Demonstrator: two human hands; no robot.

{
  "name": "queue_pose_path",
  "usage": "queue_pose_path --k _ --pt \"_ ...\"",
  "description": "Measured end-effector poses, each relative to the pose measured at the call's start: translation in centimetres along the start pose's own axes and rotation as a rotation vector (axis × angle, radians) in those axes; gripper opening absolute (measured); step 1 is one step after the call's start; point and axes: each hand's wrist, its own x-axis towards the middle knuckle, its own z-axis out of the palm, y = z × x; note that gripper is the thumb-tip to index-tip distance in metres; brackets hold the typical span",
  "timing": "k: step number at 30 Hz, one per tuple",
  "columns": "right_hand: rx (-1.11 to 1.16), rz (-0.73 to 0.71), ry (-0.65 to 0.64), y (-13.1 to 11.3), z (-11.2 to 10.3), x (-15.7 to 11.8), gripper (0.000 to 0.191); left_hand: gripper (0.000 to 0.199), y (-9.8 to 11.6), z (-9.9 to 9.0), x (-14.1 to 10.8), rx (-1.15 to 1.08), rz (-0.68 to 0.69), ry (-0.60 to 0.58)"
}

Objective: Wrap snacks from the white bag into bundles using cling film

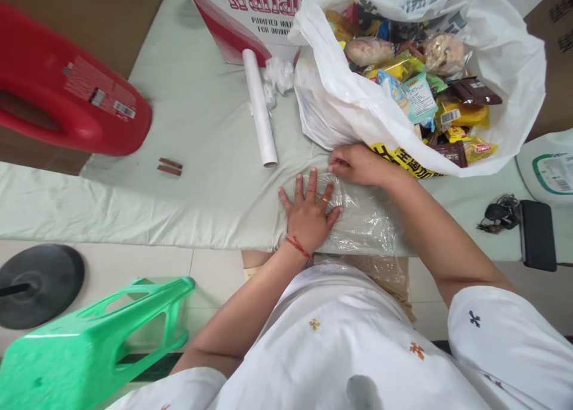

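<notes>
A thin sheet of clear plastic film (367, 219) lies wrinkled on the cloth-covered table and hangs over its front edge; whether it is a bag or a single layer I cannot tell. My left hand (308, 213) presses flat on the film's left part, fingers spread. Just beyond it, my right hand (353, 164) has its fingers curled together at the film's far edge, seeming to pinch it, though the fingertips partly hide the spot. Right behind that hand stands a white plastic bag (326, 105), open at the top and full of wrapped snacks (416, 93).
Beyond my left hand lie a white roll (260, 111) and crumpled clear plastic (280, 76), before a water carton (255, 22). A red jug (111, 108) and two brown strips (170, 166) are left. A phone (537, 234) and keys (499, 213) lie right. A green stool (58, 362) stands below.
</notes>
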Motion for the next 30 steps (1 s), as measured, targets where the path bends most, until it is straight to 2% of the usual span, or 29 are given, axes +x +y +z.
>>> queue_pose_path --k 2,4,10,14,16,20,25,30 --pt "-0.016 -0.051 -0.024 -0.3 0.3 0.0 0.02 0.061 0.0 0.1 0.0 0.001 0.003 0.006" --pt "-0.014 -0.05 -0.047 -0.4 0.6 0.0 0.01 0.06 0.0 0.1 0.0 -0.001 0.004 0.019" --pt "0.325 0.213 -0.066 -0.7 0.4 0.4 0.007 0.059 -0.1 0.2 0.0 -0.016 -0.001 0.035" --pt "0.42 0.334 -0.061 -1.3 0.3 0.6 0.016 0.056 0.0 0.1 0.0 -0.011 -0.003 0.032" --pt "0.408 0.334 -0.082 -1.6 0.4 0.9 0.022 0.054 0.0 0.1 0.0 -0.005 -0.001 0.032" --pt "0.401 0.317 -0.115 -1.7 0.5 1.4 0.013 0.056 0.1 0.1 0.0 -0.003 -0.003 0.035" --pt "0.517 0.311 -0.051 -1.3 0.3 1.6 0.014 0.06 0.2 0.2 0.0 -0.024 -0.049 0.027" --pt "0.616 0.318 0.008 -1.3 0.5 1.8 0.027 0.062 0.4 0.2 0.1 -0.044 -0.098 0.026"
